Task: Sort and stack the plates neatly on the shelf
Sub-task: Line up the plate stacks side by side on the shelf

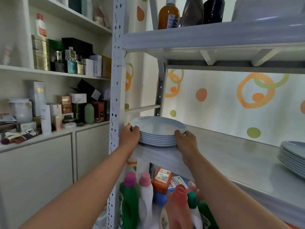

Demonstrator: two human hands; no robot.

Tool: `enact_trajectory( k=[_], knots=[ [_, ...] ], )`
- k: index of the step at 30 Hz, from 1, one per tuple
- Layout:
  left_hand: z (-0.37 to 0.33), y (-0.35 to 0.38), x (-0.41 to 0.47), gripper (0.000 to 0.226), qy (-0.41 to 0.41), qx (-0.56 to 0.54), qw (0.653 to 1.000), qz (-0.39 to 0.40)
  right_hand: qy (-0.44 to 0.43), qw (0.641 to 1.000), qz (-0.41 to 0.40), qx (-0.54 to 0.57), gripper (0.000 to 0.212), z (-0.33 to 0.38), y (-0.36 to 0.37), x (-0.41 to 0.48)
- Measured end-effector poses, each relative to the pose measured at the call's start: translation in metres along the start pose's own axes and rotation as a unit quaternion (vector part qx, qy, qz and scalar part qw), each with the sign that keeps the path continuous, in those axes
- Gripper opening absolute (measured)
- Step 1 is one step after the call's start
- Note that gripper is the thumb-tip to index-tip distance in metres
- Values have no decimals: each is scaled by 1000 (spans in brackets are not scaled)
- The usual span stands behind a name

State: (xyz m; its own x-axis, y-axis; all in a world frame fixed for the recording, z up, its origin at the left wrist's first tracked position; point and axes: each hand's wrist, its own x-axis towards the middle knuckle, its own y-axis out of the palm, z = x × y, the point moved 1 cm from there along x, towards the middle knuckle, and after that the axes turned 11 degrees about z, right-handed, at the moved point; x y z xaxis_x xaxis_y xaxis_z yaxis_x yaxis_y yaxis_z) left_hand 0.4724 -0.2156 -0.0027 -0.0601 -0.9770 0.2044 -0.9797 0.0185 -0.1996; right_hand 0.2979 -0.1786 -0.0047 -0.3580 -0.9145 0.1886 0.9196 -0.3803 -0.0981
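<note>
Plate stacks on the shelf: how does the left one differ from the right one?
The left stack is held on both sides by the left hand and right hand; the right stack is untouched. The left stack sits fully in frame; the right stack is cut by the frame edge. Both are pale plates, several high, on one shelf.

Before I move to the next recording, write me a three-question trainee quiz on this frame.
1. True or false: the left hand and right hand grip the near plate stack on opposite sides.
2. Where is the second plate stack? A) same shelf, far right; B) the top shelf; C) the floor.
3. Fill in: below that shelf stand plastic ___ with coloured caps.
Key: 1 true; 2 A; 3 bottles.
</note>
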Motion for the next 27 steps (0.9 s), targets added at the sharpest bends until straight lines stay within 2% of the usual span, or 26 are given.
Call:
enact_trajectory(
  k=[2, 5, 11, 14, 18, 22, 27],
  knots=[
    [2, 2, 4, 46, -2, 3, 1000, -1, 0, 1000, -5, -1, 28, 0, -4, 0],
    [-5, 15, -1, 24, 15, -3, 1000, -1, -2, 1000, -13, -6, 29, -1, -17, -2],
    [-13, 62, -6, 23, 46, 9, 998, 32, -8, 998, -54, -28, 20, -3, -66, -9],
    [-20, 90, -7, 26, 49, 27, 996, 65, 0, 996, -85, -35, 26, -4, -96, -15],
    [-32, 130, -14, 46, 45, 44, 994, 94, 16, 991, -116, -65, 32, -9, -137, -22],
    [-42, 160, -21, 26, 67, 51, 990, 116, 15, 987, -132, -94, 34, -11, -168, -27],
    [-47, 189, -25, 26, 80, 42, 987, 133, 21, 984, -152, -87, 26, -15, -197, -34]
  ],
)
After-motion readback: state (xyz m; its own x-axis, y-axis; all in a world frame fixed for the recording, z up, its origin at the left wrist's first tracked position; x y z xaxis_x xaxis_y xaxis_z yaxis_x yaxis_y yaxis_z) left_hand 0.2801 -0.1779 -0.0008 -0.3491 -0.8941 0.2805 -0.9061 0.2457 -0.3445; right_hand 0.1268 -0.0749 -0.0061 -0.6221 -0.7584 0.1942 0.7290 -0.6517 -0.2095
